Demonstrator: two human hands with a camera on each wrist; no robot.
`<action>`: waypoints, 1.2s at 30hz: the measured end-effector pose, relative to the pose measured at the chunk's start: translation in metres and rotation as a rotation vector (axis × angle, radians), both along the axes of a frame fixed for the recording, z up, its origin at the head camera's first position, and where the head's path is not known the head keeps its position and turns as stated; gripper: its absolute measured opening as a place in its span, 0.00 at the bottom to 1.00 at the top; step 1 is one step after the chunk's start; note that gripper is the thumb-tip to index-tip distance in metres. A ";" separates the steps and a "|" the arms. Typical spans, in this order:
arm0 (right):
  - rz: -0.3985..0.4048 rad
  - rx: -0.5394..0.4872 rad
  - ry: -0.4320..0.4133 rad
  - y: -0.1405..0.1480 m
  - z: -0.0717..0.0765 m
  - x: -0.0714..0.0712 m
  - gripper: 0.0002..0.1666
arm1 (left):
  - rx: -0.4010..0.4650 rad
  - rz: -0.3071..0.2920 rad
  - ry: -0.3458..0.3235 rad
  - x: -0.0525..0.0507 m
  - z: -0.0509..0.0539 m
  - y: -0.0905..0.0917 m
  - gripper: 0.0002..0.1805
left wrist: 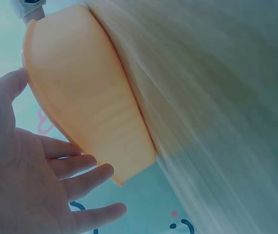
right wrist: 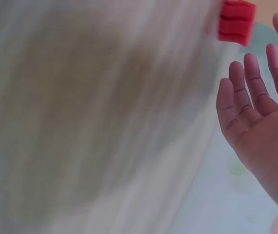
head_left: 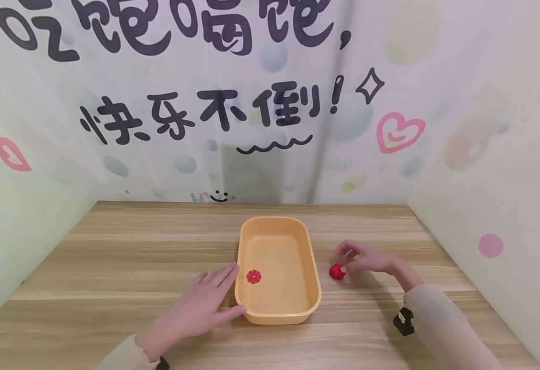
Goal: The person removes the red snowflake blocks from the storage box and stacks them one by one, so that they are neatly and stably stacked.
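A yellow-orange rectangular bin (head_left: 276,316) stands on the wooden table, with one flat red flower-shaped disc (head_left: 253,277) lying on its floor towards the left. My left hand (head_left: 200,303) rests against the bin's left side, fingers extended and thumb at the near rim; the left wrist view shows the bin's outer wall (left wrist: 80,78) beside those fingers. To the right of the bin, a small stack of red notched pieces (head_left: 337,271) sits on the table. Over it hovers my right hand (head_left: 362,258), fingers loosely bent; the right wrist view shows a gap between the fingers and the red stack (right wrist: 235,23).
The wooden tabletop (head_left: 136,246) reaches back to a printed curtain (head_left: 251,169) with black writing and pink hearts. Pale side walls (head_left: 492,195) border the table left and right. A black strapped device (head_left: 404,321) is on the right wrist.
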State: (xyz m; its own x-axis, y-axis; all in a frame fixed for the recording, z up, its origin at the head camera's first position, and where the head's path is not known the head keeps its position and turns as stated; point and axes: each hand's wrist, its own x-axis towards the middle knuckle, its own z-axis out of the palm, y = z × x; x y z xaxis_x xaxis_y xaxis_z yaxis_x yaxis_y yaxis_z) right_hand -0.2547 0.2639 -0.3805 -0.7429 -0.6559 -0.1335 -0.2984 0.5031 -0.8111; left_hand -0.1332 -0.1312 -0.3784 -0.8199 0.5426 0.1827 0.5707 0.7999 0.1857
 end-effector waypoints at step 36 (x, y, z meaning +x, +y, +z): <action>0.176 0.266 -0.044 -0.187 0.077 -0.018 0.18 | -0.013 -0.003 -0.002 -0.003 -0.002 0.000 0.44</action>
State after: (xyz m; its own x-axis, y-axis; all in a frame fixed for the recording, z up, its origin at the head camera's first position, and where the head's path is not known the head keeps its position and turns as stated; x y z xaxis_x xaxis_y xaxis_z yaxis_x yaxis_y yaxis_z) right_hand -0.2723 0.0768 -0.3030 -0.6107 -0.7118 -0.3470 -0.3671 0.6427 -0.6724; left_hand -0.1360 -0.1314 -0.3803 -0.8184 0.5475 0.1742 0.5730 0.8005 0.1760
